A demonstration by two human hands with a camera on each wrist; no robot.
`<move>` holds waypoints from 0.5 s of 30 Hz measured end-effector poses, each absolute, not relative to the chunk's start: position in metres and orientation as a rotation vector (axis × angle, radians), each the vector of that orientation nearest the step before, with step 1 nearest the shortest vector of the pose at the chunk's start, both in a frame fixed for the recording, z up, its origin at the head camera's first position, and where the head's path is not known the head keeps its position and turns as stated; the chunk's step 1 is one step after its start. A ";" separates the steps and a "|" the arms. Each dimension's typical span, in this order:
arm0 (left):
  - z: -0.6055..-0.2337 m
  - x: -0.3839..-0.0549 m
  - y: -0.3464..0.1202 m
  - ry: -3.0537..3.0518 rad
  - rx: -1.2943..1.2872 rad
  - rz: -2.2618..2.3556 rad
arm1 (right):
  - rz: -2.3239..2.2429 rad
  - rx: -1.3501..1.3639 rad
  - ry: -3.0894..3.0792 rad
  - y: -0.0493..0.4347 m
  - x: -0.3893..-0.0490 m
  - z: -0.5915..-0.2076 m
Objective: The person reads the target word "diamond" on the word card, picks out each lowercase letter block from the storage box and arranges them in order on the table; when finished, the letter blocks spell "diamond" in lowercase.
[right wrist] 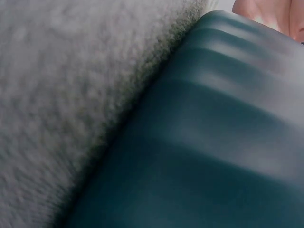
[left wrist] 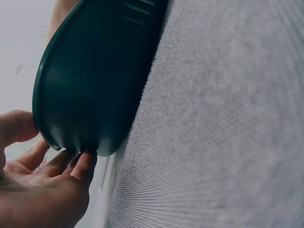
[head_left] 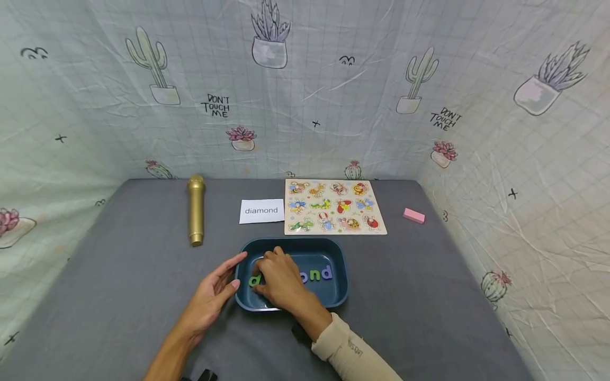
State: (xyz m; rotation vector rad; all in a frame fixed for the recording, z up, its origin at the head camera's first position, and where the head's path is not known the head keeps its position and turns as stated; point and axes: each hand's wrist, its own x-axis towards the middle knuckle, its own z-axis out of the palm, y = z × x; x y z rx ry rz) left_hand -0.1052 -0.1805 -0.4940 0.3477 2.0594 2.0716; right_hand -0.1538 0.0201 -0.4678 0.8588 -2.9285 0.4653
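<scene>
A dark teal tray (head_left: 339, 296) sits on the grey cloth. Inside it lie a green letter d (head_left: 252, 282), a purple letter o (head_left: 304, 277), a green letter n (head_left: 314, 275) and a purple letter d (head_left: 326, 272). My right hand (head_left: 281, 278) reaches in over the tray, thumb and index finger pinching the green d at its top and bottom. The middle of the letter row is hidden under that hand. At the tray's left end my left hand (head_left: 209, 299) rests thumb and fingertips against the rim and outer wall, also seen in the left wrist view with its fingers (left wrist: 84, 166) touching the wall.
Behind the tray lie a white card (head_left: 261, 217) reading "diamond" and a wooden insect puzzle board (head_left: 312, 214). A gold microphone (head_left: 196, 211) lies at the left, and a pink block (head_left: 413, 216) at the right. Printed fabric (head_left: 305, 95) hangs behind the table.
</scene>
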 end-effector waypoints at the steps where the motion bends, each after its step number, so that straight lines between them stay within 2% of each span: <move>1: -0.494 -0.105 -0.180 2.055 0.350 2.076 | 0.474 0.860 -2.925 0.020 -0.154 -0.468; 15: -0.495 -0.105 -0.179 2.046 0.393 2.116 | 0.687 0.779 -2.810 0.028 -0.150 -0.459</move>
